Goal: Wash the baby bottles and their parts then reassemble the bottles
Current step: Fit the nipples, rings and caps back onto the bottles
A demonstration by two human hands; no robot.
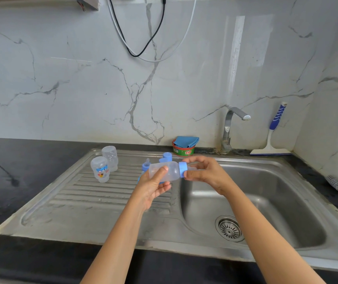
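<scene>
Head view: a translucent bottle [165, 171] is being held on its side over the left rim of the sink bowl [276, 191], with its base pointing away from the bowl and its neck pointing across it. The bottle's body is being gripped by the left hand [153, 186], fingers and thumb curled round it from below. A blue collar [183, 170] at the neck is being pinched by the right hand [205, 174], fingers above and thumb beneath; whatever lies beyond the collar is being hidden by that hand. Left of the bowl, on the ribbed drainboard [102, 201], a printed bottle [100, 169] and a plain bottle [110, 157] are being kept mouth-down, just beside each other and well apart from the bowl. Nearer the bowl, just behind the held bottle, several blue parts [167, 155] are being left in a cluster, partly hidden, so their kinds cannot be told. Behind the bowl a tap [228, 130] is being flanked by a round soap tub [183, 150], topped with a folded blue cloth [186, 141], and by a squeegee [272, 138] leaned against the wall. Right of the bowl, a brush [337, 184] is being left on the counter.
</scene>
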